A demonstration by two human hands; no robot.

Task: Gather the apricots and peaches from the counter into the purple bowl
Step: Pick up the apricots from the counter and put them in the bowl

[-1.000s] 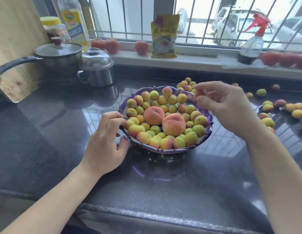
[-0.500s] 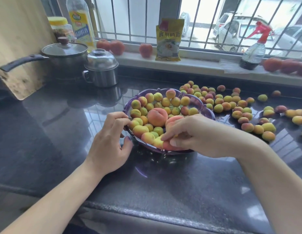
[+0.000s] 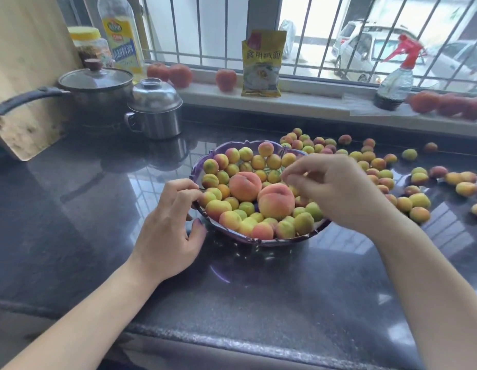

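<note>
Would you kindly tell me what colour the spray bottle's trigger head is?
Red, on the spray bottle; seen in the head view.

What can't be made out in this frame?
- Head view: whether the right hand holds an apricot; its curled, blurred fingers hide it.
- Fruit behind that hand in the bowl: covered.
- Red fruit on the sill, right: blurred.
- Pot handle: cut off by the left edge.

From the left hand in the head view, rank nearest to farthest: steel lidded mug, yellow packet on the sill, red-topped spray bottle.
From the left hand:
1. Steel lidded mug, behind it on the counter.
2. Yellow packet, on the sill, back centre.
3. Spray bottle, sill, far right.
</note>
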